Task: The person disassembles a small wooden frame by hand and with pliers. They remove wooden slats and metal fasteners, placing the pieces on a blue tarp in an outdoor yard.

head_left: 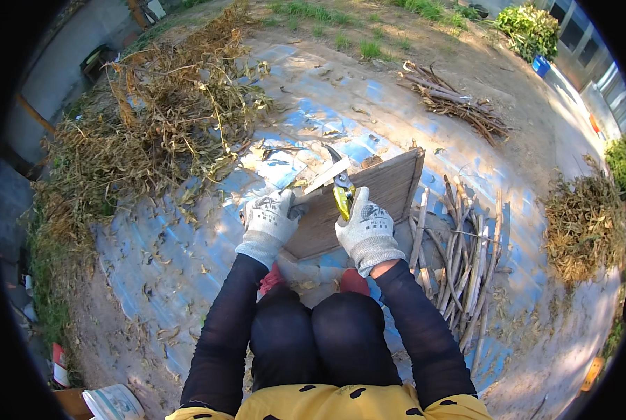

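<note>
My left hand (267, 218), in a pale grey work glove, is closed on a pale stick (325, 176) that slants up to the right. My right hand (366, 227), gloved alike, grips pruning shears (343, 199) with yellow handles. Their dark curved blade is up at the stick's far end; whether it touches the wood I cannot tell. Just beyond and below both hands, a brown wooden board (355, 204) with a raised edge stands tilted, its lower edge near my feet.
A large heap of dried plants (152, 119) lies at the far left. To my right is a pile of cut sticks (467, 259), with a bundle of twigs (456, 101) farther off. A blue, dirt-covered sheet (166, 269) spreads beneath. A white bucket (113, 402) stands near left.
</note>
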Available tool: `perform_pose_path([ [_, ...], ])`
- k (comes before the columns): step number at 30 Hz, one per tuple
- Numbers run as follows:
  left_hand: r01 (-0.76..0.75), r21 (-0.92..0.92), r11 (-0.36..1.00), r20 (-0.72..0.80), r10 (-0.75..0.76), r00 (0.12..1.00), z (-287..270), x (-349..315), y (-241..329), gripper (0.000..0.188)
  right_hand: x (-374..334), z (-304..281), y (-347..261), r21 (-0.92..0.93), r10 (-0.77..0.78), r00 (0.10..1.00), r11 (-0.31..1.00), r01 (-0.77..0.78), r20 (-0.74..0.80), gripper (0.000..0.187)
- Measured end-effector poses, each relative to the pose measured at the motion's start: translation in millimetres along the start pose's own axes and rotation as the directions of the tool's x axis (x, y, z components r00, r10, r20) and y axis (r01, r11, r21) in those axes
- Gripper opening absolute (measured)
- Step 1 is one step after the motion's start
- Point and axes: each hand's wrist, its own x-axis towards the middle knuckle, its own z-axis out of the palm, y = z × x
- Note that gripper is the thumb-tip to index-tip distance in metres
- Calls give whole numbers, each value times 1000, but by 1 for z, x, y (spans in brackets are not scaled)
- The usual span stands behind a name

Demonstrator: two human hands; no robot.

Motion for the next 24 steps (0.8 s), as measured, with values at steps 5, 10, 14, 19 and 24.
perform_pose_path([
  [5, -84, 37, 996, -95, 87, 992, 17, -21, -6, 22, -20, -5, -42, -299, -179, 942, 917, 265, 285, 63],
  [10, -95, 24, 995, -45, 96, 994, 6, -30, 12, 22, -29, -32, -40, 52, -154, 967, 988, 146, 204, 56],
  [14, -82, 19, 996, -63, 83, 995, -5, -34, 18, 21, -51, -40, 8, 117, -56, 993, 991, 69, -108, 50],
  [19, -66, 10, 998, -70, 66, 995, -6, -33, 16, 28, -85, -47, 78, -72, 99, 995, 993, -98, 4, 59],
  [24, -79, -70, 994, -73, 74, 995, 5, -18, 4, 25, -73, -55, 91, -260, 144, 986, 959, -117, 87, 57],
])
